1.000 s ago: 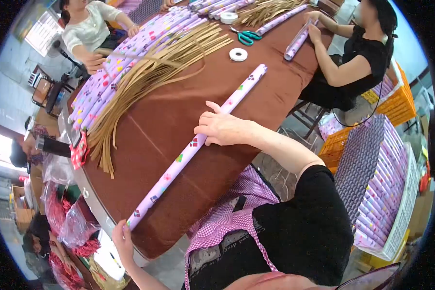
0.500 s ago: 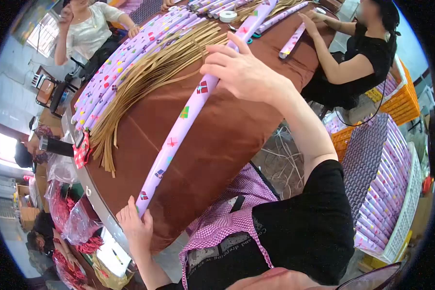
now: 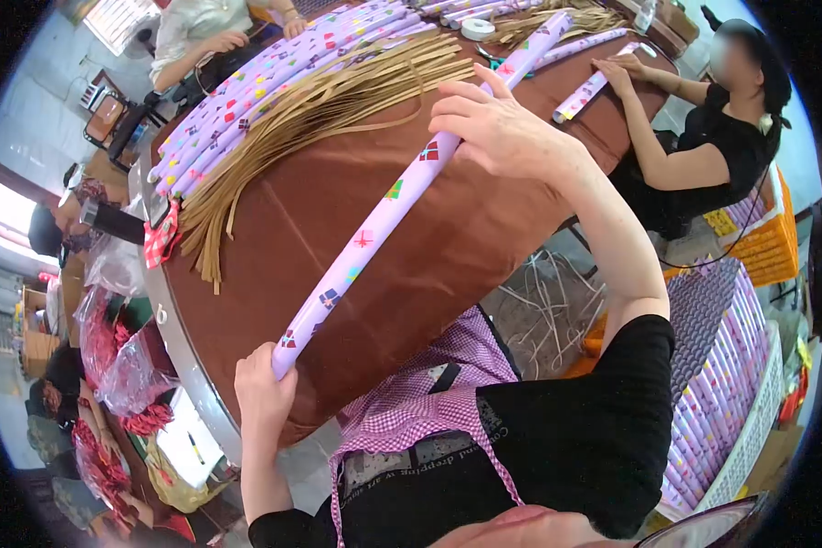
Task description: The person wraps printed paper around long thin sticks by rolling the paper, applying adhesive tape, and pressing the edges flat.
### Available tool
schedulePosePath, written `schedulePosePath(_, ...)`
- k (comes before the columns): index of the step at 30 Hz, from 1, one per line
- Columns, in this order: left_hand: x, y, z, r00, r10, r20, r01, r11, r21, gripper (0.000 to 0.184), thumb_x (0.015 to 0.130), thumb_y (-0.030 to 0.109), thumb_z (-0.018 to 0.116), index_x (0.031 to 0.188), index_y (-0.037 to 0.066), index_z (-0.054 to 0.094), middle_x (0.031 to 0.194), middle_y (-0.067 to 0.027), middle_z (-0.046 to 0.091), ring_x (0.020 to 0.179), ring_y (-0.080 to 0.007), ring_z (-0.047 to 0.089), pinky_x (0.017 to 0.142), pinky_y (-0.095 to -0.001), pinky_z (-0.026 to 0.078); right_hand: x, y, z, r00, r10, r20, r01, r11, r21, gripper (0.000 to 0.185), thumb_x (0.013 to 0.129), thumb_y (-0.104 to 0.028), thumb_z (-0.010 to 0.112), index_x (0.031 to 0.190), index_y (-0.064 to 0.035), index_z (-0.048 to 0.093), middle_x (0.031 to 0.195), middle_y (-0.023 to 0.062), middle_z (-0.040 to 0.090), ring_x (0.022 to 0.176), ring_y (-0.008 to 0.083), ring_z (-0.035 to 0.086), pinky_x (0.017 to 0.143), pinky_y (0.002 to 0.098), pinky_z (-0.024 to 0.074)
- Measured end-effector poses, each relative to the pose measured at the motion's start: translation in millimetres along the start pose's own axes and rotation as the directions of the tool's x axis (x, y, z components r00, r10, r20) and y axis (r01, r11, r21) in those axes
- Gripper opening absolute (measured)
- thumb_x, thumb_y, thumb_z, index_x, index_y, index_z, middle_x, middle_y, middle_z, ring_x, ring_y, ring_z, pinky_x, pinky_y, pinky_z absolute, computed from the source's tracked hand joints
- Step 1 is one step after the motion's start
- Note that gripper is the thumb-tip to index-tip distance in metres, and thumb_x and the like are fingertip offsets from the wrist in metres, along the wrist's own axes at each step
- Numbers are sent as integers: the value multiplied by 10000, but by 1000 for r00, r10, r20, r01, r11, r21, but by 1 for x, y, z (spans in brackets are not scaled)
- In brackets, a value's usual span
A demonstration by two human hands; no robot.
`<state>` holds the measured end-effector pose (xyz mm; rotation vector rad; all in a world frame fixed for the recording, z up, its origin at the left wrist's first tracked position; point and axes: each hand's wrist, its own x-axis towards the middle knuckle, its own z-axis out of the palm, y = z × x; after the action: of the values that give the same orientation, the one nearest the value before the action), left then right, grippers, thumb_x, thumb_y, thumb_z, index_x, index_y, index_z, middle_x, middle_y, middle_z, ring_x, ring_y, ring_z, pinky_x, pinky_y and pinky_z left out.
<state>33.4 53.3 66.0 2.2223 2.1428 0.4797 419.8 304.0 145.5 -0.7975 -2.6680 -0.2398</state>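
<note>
A long lilac paper roll (image 3: 379, 222) with small gift prints slants across the view, raised over the brown tablecloth (image 3: 274, 265). My left hand (image 3: 267, 388) is closed on its lower end. Higher along the roll, my right hand (image 3: 507, 128) grips it with the fingers over the top, and the far end sticks out beyond. Left of the roll lies a bundle of flat brown strips (image 3: 292, 137), with a pile of similar lilac rolls (image 3: 274, 78) behind it. Teal scissors (image 3: 495, 66) are partly hidden behind the roll and my right hand.
A white tape roll (image 3: 477, 29) lies at the back. At the right, a co-worker (image 3: 712, 137) handles a lilac roll; another person (image 3: 201, 41) sits at the upper left. A black cylinder (image 3: 111, 221) juts over the left edge. Crates (image 3: 749, 429) of rolls stand at the right.
Both my hands have lifted the roll off the table and moved it up and away. My left hand has closed round its lower end. The view has shifted slightly.
</note>
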Motion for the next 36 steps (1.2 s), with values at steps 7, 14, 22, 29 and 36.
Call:
schedulePosePath(7, -1, -4, -1, 996, -87, 28, 90, 983, -159, 219, 766, 127, 701, 955, 34, 642, 834, -189, 672, 779, -394, 631, 721, -479, 501, 3, 4, 13, 996, 40, 75, -42, 999, 23, 420, 774, -76, 710, 1173, -131, 590, 1293, 22, 549, 1408, 252, 368, 1193, 580, 174)
schedulePosePath(14, 4, -9, -4, 992, -124, -13, 120, 979, -163, 206, 764, 125, 704, 943, 34, 655, 849, -179, 683, 802, -371, 655, 740, -445, 520, 10, 1, 12, 994, 82, 74, -81, 997, -12, 493, 782, -100, 721, 1251, -139, 574, 1374, 32, 521, 1414, 263, 367, 1197, 548, 185)
schedulePosePath(22, 21, -5, -14, 989, -146, 9, 142, 945, -295, 212, 742, 96, 730, 928, 29, 655, 819, -161, 682, 768, -337, 667, 704, -411, 525, -2, -5, 6, 881, 133, -454, -158, 987, -17, 550, 805, -70, 714, 1335, -114, 574, 1469, 115, 481, 1398, 306, 396, 1167, 492, 259)
schedulePosePath(29, 76, 10, -25, 982, -22, 190, 88, 932, -351, 247, 732, 148, 751, 907, 2, 655, 803, -192, 667, 741, -331, 676, 680, -393, 518, -32, 25, 36, 639, 235, -732, -194, 971, 143, 390, 871, 67, 618, 1250, -22, 631, 1437, 176, 511, 1315, 315, 504, 1057, 374, 434)
schedulePosePath(36, 188, 83, -16, 931, 57, 361, 92, 919, -384, 282, 728, 218, 735, 872, -14, 662, 763, -174, 677, 706, -285, 674, 685, -404, 518, -6, 30, 59, 541, 165, -825, -105, 986, 129, 354, 834, 70, 617, 1173, -22, 660, 1366, 181, 563, 1272, 325, 512, 1066, 394, 408)
